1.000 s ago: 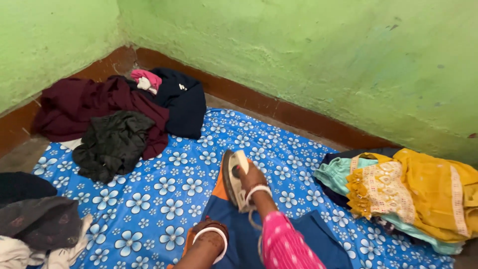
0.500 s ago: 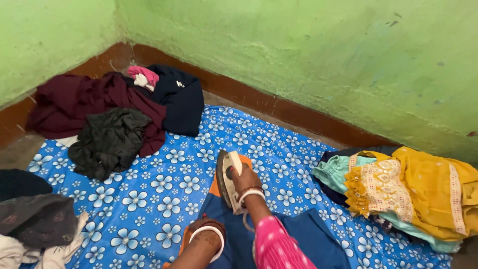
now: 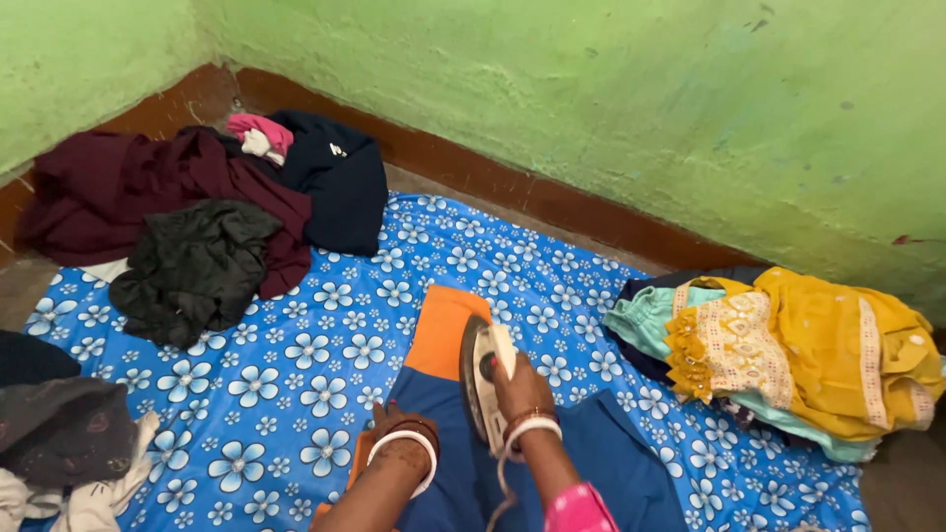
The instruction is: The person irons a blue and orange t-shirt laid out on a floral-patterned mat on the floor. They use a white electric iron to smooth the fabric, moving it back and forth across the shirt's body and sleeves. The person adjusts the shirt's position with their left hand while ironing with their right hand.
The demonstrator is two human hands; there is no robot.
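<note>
Right hand (image 3: 520, 379) clenched on handle of electric iron (image 3: 483, 379); soleplate down on blue garment with orange band (image 3: 443, 335), spread on blue floral sheet (image 3: 296, 394). Left hand (image 3: 394, 424) pressed flat on the cloth just beside the iron; grasping nothing that shows.

Risks, as judged:
- Left fingers near soleplate: burn if iron slides left.
- Iron lingering: scorch.
- Cord (image 3: 501, 493) trailing under wrist: snag.

Blue floral sheet (image 3: 296, 394) spread on floor. On it: blue-orange garment (image 3: 443, 394) centre, dark clothes heap (image 3: 187, 227) far left, yellow-teal stack (image 3: 788, 360) right, grey-white pile (image 3: 59, 443) near left.
</note>
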